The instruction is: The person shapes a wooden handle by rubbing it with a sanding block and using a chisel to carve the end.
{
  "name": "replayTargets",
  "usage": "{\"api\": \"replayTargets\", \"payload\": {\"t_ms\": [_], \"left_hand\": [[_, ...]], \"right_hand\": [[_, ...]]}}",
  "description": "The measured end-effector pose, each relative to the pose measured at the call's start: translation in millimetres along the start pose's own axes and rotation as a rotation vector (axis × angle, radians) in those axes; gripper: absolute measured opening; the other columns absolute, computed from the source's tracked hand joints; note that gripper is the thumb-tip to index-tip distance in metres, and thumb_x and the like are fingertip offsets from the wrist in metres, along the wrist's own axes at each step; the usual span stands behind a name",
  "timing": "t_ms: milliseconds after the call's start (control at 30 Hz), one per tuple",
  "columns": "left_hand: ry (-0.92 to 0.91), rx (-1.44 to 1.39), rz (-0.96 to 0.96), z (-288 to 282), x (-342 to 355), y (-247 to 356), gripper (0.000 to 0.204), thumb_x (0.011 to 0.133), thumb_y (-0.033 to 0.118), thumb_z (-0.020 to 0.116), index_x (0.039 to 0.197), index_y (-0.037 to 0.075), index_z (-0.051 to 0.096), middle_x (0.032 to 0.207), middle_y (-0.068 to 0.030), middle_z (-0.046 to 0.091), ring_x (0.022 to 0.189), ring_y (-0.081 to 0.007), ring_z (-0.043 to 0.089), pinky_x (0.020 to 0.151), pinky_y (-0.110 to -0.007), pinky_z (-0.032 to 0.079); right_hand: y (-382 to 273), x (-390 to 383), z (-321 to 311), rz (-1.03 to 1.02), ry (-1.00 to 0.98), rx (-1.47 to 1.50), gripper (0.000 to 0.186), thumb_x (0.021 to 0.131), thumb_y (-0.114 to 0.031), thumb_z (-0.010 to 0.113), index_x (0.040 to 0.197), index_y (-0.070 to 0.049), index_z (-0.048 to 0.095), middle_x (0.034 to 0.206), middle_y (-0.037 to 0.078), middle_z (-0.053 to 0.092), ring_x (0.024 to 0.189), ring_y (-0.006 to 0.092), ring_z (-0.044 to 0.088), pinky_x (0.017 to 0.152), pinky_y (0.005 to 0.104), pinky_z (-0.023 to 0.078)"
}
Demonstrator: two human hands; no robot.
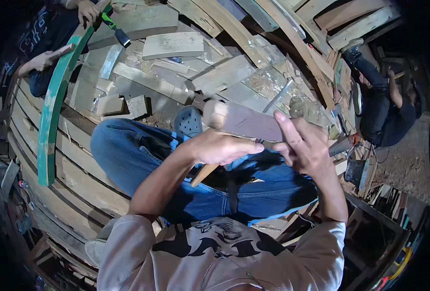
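Observation:
In the middle, a grey-purple flat piece (251, 125) with a blurred pale, blocky end (216, 114) lies across my hands above my lap. My right hand (302, 145) grips its right end, fingers over the top. My left hand (224, 147) is closed just beneath it, around a tool whose orange wooden handle (203, 175) sticks out down and left. The tool's other end is mostly hidden between my hands. My jeans-clad legs (132, 155) are bent below.
A green board (55, 136) slants at left, held by another person (47, 60), near a green-handled tool (109, 22). A second person (389, 116) crouches at right. Loose offcuts (171, 44), long boards (244, 43) and a metal bar (278, 94) lie ahead.

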State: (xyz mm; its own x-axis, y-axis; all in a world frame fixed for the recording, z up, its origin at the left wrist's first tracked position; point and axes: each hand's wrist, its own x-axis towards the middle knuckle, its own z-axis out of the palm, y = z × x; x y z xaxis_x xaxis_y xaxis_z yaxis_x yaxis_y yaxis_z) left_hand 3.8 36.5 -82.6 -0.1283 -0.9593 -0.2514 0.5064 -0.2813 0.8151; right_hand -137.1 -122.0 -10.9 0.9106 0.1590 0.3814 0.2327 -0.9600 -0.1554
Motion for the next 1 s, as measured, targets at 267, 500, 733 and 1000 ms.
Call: {"api": "replayTargets", "payload": {"t_ms": [267, 500, 733, 1000], "left_hand": [[-0.086, -0.13, -0.041, 0.8, 1.5, -0.4, 0.025, 0.088, 0.026, 0.063, 0.072, 0.008, 0.058, 0.051, 0.0043, 0.041, 0.042, -0.0049, 0.036, 0.04, -0.022, 0.026], [-0.148, -0.231, 0.067, -0.7, -1.7, -4.0, 0.018, 0.089, 0.021, 0.061, 0.081, 0.005, 0.059, 0.051, 0.004, 0.041, 0.04, -0.0047, 0.035, 0.039, -0.022, 0.027], [-0.073, -0.172, 0.01, -4.7, -7.6, 0.1, 0.024, 0.09, 0.025, 0.06, 0.075, 0.006, 0.059, 0.05, 0.0038, 0.041, 0.042, -0.0044, 0.036, 0.041, -0.022, 0.027], [-0.067, -0.172, 0.038, -5.7, -6.6, 3.6, 0.025, 0.089, 0.022, 0.06, 0.07, 0.007, 0.055, 0.05, 0.0046, 0.04, 0.041, -0.0044, 0.035, 0.04, -0.022, 0.026]], "right_hand": [[-0.4, -2.5, 2.5, 0.007, 0.039, 0.038, 0.056, 0.072, -0.026, 0.071, 0.121, -0.002, 0.058, 0.067, 0.005, 0.05, 0.053, 0.0179, 0.053, 0.044, 0.0312, 0.044], [2.3, -9.5, 5.4, 0.015, 0.077, 0.065, 0.058, 0.073, -0.028, 0.071, 0.123, -0.002, 0.056, 0.066, 0.005, 0.051, 0.052, 0.0167, 0.052, 0.043, 0.0314, 0.044], [1.5, -14.9, 10.6, -0.003, 0.1, 0.068, 0.059, 0.073, -0.027, 0.07, 0.124, -0.002, 0.055, 0.071, 0.005, 0.051, 0.054, 0.0164, 0.052, 0.045, 0.0299, 0.045], [4.0, -15.4, 8.8, 0.0, 0.077, 0.057, 0.056, 0.074, -0.027, 0.07, 0.123, -0.002, 0.057, 0.071, 0.006, 0.052, 0.055, 0.0167, 0.054, 0.045, 0.03, 0.045]]}}
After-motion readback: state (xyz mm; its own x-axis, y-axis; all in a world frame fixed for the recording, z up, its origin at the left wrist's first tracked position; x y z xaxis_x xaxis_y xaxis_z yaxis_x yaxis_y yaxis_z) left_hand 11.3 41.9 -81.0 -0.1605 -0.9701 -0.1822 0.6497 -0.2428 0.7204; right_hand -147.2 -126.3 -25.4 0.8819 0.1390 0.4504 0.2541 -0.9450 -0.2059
